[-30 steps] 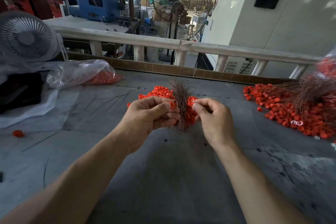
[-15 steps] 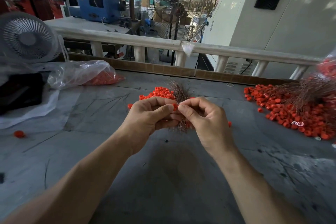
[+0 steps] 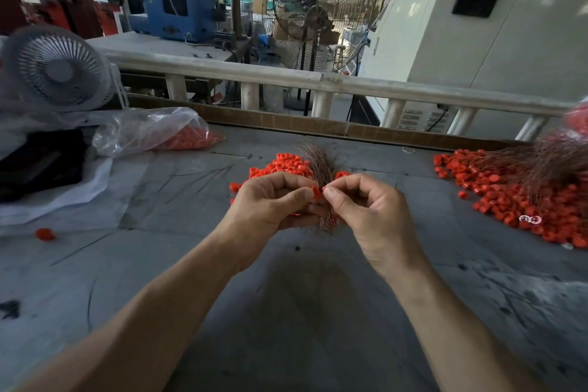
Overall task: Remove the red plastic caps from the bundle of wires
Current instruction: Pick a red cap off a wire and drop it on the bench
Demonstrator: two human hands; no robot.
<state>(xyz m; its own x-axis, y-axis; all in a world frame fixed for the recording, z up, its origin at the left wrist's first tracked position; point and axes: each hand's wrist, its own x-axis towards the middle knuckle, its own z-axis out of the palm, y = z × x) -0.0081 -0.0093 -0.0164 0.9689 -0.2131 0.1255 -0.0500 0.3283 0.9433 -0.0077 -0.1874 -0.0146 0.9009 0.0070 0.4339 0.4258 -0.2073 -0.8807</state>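
Note:
My left hand [image 3: 270, 204] grips a bundle of thin copper-brown wires [image 3: 316, 165] upright above the grey table; its frayed ends stick out above and below the fist. A red plastic cap [image 3: 316, 192] sits at my left thumb tip. My right hand [image 3: 366, 207] pinches at that cap with thumb and forefinger, touching the left hand. Behind the hands lies a small heap of loose red caps [image 3: 280, 167].
A large pile of red caps with more wires [image 3: 521, 197] covers the right of the table. A clear bag of caps [image 3: 152, 130], a white fan [image 3: 54, 68] and a black object [image 3: 38, 162] stand at the left. One stray cap [image 3: 45, 234] lies near the left edge.
My right hand has moved left from beside the bundle until its fingertips meet my left thumb at a red cap. The left hand has kept hold of the wires.

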